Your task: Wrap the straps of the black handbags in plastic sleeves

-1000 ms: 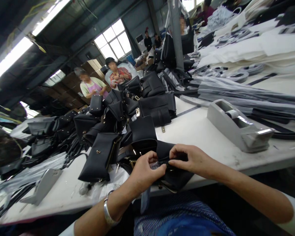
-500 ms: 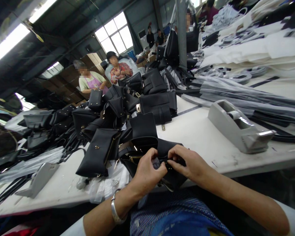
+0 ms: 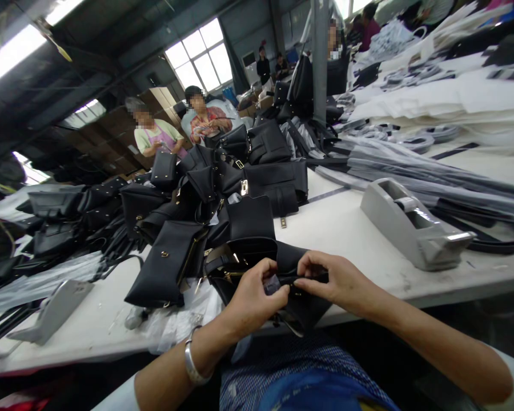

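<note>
At the near edge of the white bench (image 3: 334,228), a black handbag (image 3: 286,258) sits open, its flap raised toward the far side and its near part reaching the bench's edge. Both hands are on it, close to each other but apart: the left hand (image 3: 257,291) and the right hand (image 3: 334,279) each have thumb and forefinger clamped on the bag's edge, near small gold studs. A small greyish translucent piece (image 3: 272,284) shows inside the curl of the left hand; I cannot tell whether the fingers grip it. A silver bracelet (image 3: 190,358) circles the left wrist.

Just left of the open bag lies a black clutch-shaped bag (image 3: 165,260) with a gold fitting, and nearer, crumpled clear plastic wrapping (image 3: 188,317). A grey tape dispenser (image 3: 411,222) stands to the right, well apart from the hands; beyond it lie plastic-wrapped straps (image 3: 411,165). Farther off, a pile of black bags (image 3: 201,171) covers the middle of the bench, with a grey metal post (image 3: 320,74) rising on the far right side. On the far left, one co-worker wears a pink apron (image 3: 167,137), and another, to the right, a red patterned top (image 3: 209,121).
</note>
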The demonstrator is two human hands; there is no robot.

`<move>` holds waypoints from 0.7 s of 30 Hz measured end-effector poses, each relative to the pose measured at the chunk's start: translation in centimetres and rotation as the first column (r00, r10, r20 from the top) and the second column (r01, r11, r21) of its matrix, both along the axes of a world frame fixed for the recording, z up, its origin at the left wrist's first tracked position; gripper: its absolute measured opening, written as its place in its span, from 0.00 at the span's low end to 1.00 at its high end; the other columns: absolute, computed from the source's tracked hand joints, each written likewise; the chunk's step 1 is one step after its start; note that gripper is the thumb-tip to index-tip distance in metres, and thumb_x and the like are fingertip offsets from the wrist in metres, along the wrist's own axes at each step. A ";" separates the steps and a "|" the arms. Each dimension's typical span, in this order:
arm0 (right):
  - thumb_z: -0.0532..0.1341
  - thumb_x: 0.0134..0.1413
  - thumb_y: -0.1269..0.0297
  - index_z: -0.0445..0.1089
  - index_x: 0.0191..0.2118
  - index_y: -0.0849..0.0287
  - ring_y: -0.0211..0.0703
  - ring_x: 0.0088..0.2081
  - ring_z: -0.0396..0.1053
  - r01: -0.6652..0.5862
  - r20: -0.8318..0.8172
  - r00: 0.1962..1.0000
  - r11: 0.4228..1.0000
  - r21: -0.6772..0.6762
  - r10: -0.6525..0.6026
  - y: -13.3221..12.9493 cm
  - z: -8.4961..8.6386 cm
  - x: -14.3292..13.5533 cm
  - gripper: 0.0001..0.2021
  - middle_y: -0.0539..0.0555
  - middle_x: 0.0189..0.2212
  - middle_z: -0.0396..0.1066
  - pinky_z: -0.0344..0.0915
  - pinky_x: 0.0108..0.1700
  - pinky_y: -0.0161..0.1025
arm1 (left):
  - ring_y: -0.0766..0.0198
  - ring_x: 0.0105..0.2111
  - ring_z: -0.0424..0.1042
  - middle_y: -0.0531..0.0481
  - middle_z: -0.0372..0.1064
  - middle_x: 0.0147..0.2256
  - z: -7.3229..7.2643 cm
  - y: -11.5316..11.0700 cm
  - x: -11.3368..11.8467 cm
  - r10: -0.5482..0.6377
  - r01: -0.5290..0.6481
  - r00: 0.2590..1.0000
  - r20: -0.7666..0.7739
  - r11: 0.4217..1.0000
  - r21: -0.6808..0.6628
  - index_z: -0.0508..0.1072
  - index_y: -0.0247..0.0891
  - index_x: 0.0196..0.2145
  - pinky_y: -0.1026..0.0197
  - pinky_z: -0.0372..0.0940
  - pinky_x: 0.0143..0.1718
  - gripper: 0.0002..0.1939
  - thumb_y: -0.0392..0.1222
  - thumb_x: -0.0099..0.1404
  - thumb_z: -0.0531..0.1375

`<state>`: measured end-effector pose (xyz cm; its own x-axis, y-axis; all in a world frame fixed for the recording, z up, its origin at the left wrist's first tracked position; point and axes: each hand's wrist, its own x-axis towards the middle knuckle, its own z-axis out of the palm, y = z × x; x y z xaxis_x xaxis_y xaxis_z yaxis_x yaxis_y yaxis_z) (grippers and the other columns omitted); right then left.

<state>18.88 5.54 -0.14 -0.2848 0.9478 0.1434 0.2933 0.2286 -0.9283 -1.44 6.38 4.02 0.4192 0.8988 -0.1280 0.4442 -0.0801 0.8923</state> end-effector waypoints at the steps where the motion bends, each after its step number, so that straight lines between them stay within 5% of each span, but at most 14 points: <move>1: 0.66 0.53 0.67 0.70 0.33 0.57 0.39 0.31 0.65 -0.002 0.010 1.000 1.000 0.004 0.002 -0.1 0.0 -0.1 0.04 0.47 0.28 0.68 0.59 0.33 0.35 | 0.58 0.40 0.73 0.48 0.72 0.35 0.0 -0.1 0.1 0.011 -0.010 1.000 -0.013 1.000 0.013 0.71 0.33 0.41 0.60 0.66 0.42 0.12 0.34 0.57 0.61; 10: 0.64 0.55 0.69 0.67 0.34 0.57 0.37 0.29 0.64 0.006 0.064 0.998 0.999 0.035 -0.008 -0.2 -0.2 -0.8 0.04 0.46 0.27 0.66 0.58 0.32 0.33 | 0.60 0.37 0.72 0.48 0.74 0.37 -0.1 -0.1 0.3 0.036 0.000 0.980 -0.195 0.983 0.183 0.72 0.33 0.41 0.62 0.64 0.38 0.10 0.34 0.59 0.60; 16: 0.62 0.59 0.61 0.68 0.34 0.56 0.41 0.32 0.66 -0.054 0.097 0.994 0.998 0.044 0.050 0.6 1.2 1.1 0.06 0.47 0.28 0.69 0.61 0.36 0.35 | 0.58 0.44 0.74 0.46 0.75 0.47 2.8 1.0 -1.3 -0.142 0.170 0.969 -0.200 0.977 0.128 0.71 0.37 0.53 0.61 0.66 0.44 0.22 0.44 0.63 0.65; 21: 0.58 0.63 0.59 0.70 0.35 0.56 0.42 0.33 0.69 -0.048 0.191 0.981 0.997 0.068 0.035 0.3 2.1 2.5 0.09 0.48 0.29 0.72 0.63 0.37 0.37 | 0.59 0.48 0.74 0.47 0.75 0.49 4.1 -1.1 -3.6 -0.023 0.050 0.985 -0.168 0.987 0.155 0.71 0.41 0.56 0.60 0.66 0.49 0.19 0.44 0.69 0.58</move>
